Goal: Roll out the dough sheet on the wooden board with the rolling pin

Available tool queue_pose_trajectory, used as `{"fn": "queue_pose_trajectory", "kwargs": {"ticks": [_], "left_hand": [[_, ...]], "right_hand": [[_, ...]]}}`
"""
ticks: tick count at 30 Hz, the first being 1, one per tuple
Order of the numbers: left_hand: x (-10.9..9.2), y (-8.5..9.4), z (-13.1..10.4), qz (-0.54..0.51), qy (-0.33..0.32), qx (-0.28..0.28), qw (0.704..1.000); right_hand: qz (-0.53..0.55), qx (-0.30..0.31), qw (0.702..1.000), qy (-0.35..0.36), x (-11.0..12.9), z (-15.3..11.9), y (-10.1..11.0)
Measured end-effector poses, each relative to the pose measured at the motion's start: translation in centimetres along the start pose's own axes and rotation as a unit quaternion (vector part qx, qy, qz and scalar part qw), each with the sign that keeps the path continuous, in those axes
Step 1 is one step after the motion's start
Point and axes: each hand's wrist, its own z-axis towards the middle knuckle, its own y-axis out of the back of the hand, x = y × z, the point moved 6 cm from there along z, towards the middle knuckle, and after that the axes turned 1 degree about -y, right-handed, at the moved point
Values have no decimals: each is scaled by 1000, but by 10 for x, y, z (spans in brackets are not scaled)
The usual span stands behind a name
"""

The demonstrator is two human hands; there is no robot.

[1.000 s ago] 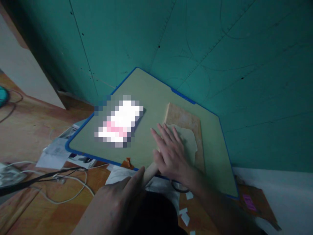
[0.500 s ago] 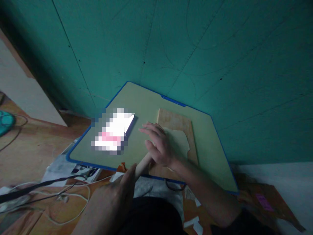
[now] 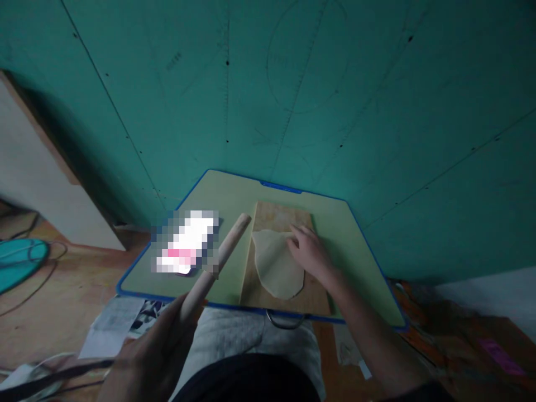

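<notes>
Dough [image 3: 276, 268], pale and thinly flattened, lies on a tan rectangular wooden board [image 3: 281, 214] — our left hand [image 3: 167, 332] clamped round a pale cylindrical wooden rolling pin [image 3: 228, 245], our right hand [image 3: 310, 252] at the dough's edge, whether pinching we cannot tell.

Dough sheet [image 3: 277, 265]: pale, thin and flat, of irregular outline (broad at the far end, rounded at the near), lying on a wooden board [image 3: 285, 215], with the right hand [image 3: 312, 254] at its far right edge. Rolling pin [image 3: 228, 245]: a plain, light-coloured rod, gripped by the left hand [image 3: 161, 335], slanting forward beside the board; its far tip appears raised, though dim light obscures this.
</notes>
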Motion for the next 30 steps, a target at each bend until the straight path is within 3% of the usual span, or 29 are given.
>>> {"fn": "queue_pose_trajectory", "kwargs": {"ticks": [5, 9, 14, 17, 20, 25, 27, 30], "left_hand": [[2, 4, -2, -5, -3, 0, 1000], [0, 2, -1, 0, 9, 0, 1000], [-9, -3, 9, 26, 14, 51, 998], [-19, -7, 15, 49, 1, 93, 995], [-30, -16, 17, 51, -27, 114, 992], [-52, -46, 20, 40, -108, 158, 981], [-65, -56, 28, 43, -172, 176, 968], [-83, -57, 53, 54, -255, 164, 952]], "right_hand": [[-27, 13, 999, -26, -3, 8, 9], [-17, 41, 996, -76, -12, -2, 11], [31, 72, 989, -125, -39, -18, 16], [52, 49, 984, -162, -66, -28, 22], [112, -20, 981, -157, -78, -41, 31], [195, -187, 962, -37, -42, -70, 55], [190, -205, 960, 8, -23, -78, 57], [172, -172, 969, 31, -11, -79, 46]]}}
